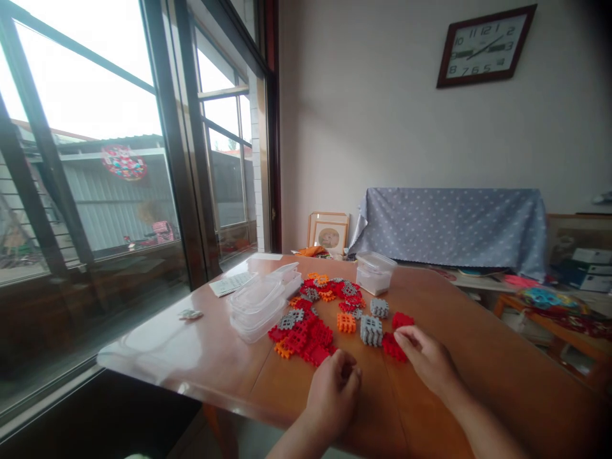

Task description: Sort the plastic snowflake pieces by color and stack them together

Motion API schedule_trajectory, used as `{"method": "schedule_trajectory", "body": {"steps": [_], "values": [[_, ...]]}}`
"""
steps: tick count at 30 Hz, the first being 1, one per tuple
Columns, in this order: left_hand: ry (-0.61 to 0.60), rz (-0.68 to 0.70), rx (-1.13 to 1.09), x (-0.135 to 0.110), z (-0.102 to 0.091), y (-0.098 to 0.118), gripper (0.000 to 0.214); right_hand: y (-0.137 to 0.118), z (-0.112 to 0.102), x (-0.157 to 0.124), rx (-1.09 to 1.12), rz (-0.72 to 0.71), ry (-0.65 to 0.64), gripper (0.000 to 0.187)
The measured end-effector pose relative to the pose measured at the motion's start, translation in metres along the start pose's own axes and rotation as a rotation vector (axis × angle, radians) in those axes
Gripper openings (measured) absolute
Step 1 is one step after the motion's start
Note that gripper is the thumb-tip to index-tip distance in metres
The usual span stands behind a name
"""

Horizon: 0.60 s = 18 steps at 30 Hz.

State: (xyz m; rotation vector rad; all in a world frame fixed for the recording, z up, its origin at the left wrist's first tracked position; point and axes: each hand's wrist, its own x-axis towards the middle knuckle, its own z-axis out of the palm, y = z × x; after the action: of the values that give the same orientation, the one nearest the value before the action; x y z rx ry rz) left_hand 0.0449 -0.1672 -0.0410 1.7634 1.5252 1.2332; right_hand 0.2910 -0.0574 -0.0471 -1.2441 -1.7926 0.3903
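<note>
My left hand (335, 390) is at the table's near side with its fingers curled closed. Anything inside it is hidden. Just beyond it lies a loose heap of red waffle blocks (310, 336), with grey and orange ones mixed in. My right hand (424, 357) has its thumb and fingertips closed at a stack of red waffle blocks (394, 347), apparently gripping a piece there. Another red stack (402, 320) stands right behind. Between the hands and farther back are a tall grey stack (371, 331), a smaller grey stack (379, 308) and an orange stack (346, 322).
Clear plastic boxes (258, 309) stand left of the heap, and a lidded clear box (373, 275) is at the back. More mixed blocks (335, 290) curve behind. A small packet (190, 314) and a printed sheet (233, 284) lie on the wooden table (444, 306), beside the window.
</note>
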Motion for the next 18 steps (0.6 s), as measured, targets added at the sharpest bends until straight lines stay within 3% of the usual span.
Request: {"method": "schedule_trajectory", "body": {"steps": [4, 8, 10, 13, 18], "values": [[0.094, 0.047, -0.159, -0.001, -0.004, -0.008, 0.012, -0.044, 0.035, -0.037, 0.072, 0.007, -0.1, 0.042], [0.167, 0.147, 0.113, -0.001, -0.031, -0.013, 0.019, -0.074, 0.06, -0.059, 0.03, -0.053, -0.194, 0.036], [0.205, 0.123, 0.315, 0.002, -0.048, -0.017, 0.029, -0.078, 0.063, -0.06, 0.002, -0.037, -0.202, 0.036], [0.164, 0.032, 0.508, 0.005, -0.066, -0.024, 0.045, -0.075, 0.062, -0.056, 0.007, -0.005, -0.203, 0.037], [0.065, -0.025, 0.622, 0.006, -0.069, -0.031, 0.045, -0.075, 0.059, -0.054, 0.014, -0.011, -0.223, 0.031]]}}
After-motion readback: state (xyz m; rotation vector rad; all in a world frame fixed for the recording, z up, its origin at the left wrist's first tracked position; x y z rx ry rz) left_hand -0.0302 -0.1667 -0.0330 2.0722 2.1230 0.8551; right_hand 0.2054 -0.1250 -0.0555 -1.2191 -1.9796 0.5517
